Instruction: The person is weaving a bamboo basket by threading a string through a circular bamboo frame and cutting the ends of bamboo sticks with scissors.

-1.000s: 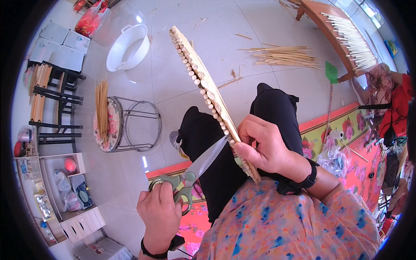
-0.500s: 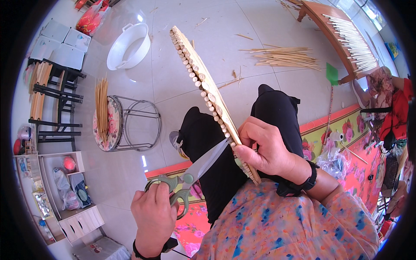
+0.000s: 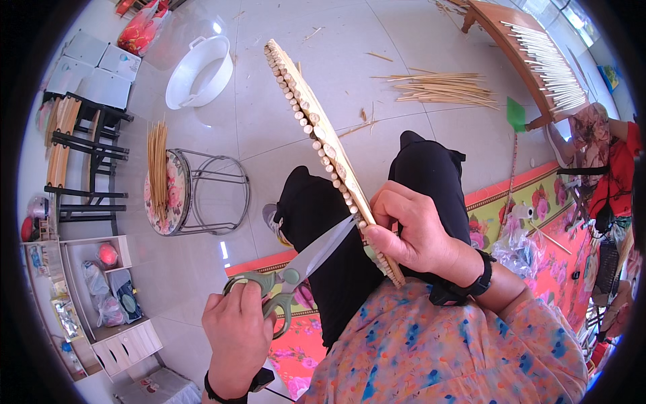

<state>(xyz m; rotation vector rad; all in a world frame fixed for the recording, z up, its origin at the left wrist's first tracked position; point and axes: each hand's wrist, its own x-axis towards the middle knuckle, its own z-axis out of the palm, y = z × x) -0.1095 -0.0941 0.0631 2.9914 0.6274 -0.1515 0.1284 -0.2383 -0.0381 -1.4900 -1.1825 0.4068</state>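
My left hand [image 3: 237, 330] is closed round the green handles of a pair of scissors [image 3: 326, 249]. The tips of its blades reach the edge of a panel of pale, straw-like sticks [image 3: 323, 131], just beside my right thumb. With fingers behind it and thumb on the near edge, my right hand [image 3: 414, 232] grips this panel by its lower part. The panel is seen almost edge-on, tilted with its top to the left, and a row of round cut stick ends lines its left side. Its lower end lies against my patterned top, above my lap.
A floral-seated stool [image 3: 176, 182] at the left bears a bundle of thin sticks [image 3: 157, 168]. More sticks [image 3: 444, 89] lie on the tiled floor ahead, past a white basin [image 3: 225, 81]. Pale rods [image 3: 548, 67] rest on a wooden bench [image 3: 494, 27]. Another person [image 3: 599, 145] sits at right.
My left hand has shifted very slightly to the left with the scissors' handles. The panel and my right hand look unmoved.
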